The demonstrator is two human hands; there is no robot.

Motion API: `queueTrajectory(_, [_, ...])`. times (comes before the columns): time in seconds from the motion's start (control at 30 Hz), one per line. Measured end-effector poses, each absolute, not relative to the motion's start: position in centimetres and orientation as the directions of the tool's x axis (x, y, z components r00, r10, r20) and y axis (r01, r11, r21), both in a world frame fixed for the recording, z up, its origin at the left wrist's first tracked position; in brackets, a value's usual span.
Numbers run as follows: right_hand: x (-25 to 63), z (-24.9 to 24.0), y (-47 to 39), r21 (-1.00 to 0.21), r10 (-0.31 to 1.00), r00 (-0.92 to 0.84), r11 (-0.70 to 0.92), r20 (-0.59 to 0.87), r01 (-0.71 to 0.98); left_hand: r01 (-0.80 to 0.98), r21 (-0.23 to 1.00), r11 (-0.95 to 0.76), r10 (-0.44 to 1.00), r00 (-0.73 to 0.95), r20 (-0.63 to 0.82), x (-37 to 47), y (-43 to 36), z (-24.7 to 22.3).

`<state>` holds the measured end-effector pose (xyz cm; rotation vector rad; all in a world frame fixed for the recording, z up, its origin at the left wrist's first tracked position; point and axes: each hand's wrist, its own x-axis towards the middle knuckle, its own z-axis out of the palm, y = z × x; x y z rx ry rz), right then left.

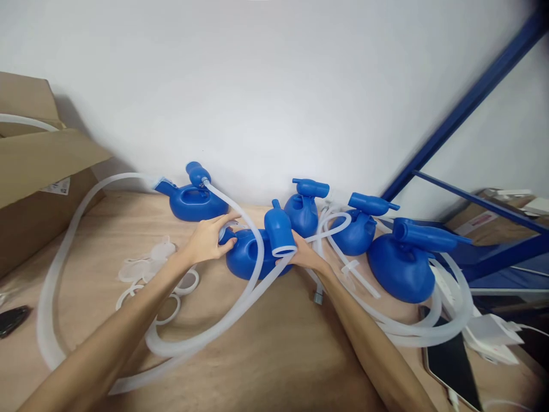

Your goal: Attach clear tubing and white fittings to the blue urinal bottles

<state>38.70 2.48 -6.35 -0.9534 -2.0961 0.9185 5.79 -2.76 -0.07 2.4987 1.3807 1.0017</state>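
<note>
A blue plastic bottle (244, 260) with a handle hole lies in front of me on the wooden tabletop. My left hand (210, 239) is closed around its neck at the left end, where part of a clear cap shows. Against the bottle's right end rests my right hand (303, 252), gripping it, with most fingers hidden. A blue funnel-shaped piece (278, 228) with a white rim sits over that end, its narrow spout pointing up. A translucent hose (240, 306) loops across the front of the bottle.
Behind, another blue bottle (197, 203) has a hose attached. Several more bottles (401, 269) stand right, near a phone (450, 360) and power strip (493, 337). White rings (169, 309) and clear discs (148, 266) lie left, beside a cardboard box (38, 194).
</note>
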Motion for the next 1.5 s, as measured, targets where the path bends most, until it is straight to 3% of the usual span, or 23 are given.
queueTrajectory(0.17, [38.6,-5.9,2.1,-0.816,0.817,-0.523,0.463,0.243,0.345,0.742,0.375,-0.556,0.793,0.338,0.506,5.8,-2.8,-0.1])
queueTrajectory(0.37, [38.7,-6.2,2.1,-0.803,0.808,-0.523,0.49,0.272,0.339,0.766,0.086,-0.637,0.692,0.519,0.502,5.5,-3.2,0.1])
queueTrajectory(1.07, [38.7,-5.6,1.7,-0.736,0.786,-0.548,0.546,0.285,0.4,0.895,-0.084,-0.438,0.766,0.42,0.487,8.6,-3.9,0.7])
queueTrajectory(1.33, [38.5,-4.8,1.3,-0.729,0.794,-0.545,0.538,0.269,0.424,0.845,0.03,-0.534,0.73,0.443,0.521,7.3,-4.3,0.2])
queueTrajectory(1.5, [40.1,-0.5,0.7,-0.545,0.709,-0.671,0.658,0.216,0.52,0.85,0.172,-0.498,0.82,0.397,0.412,5.7,-4.9,3.9])
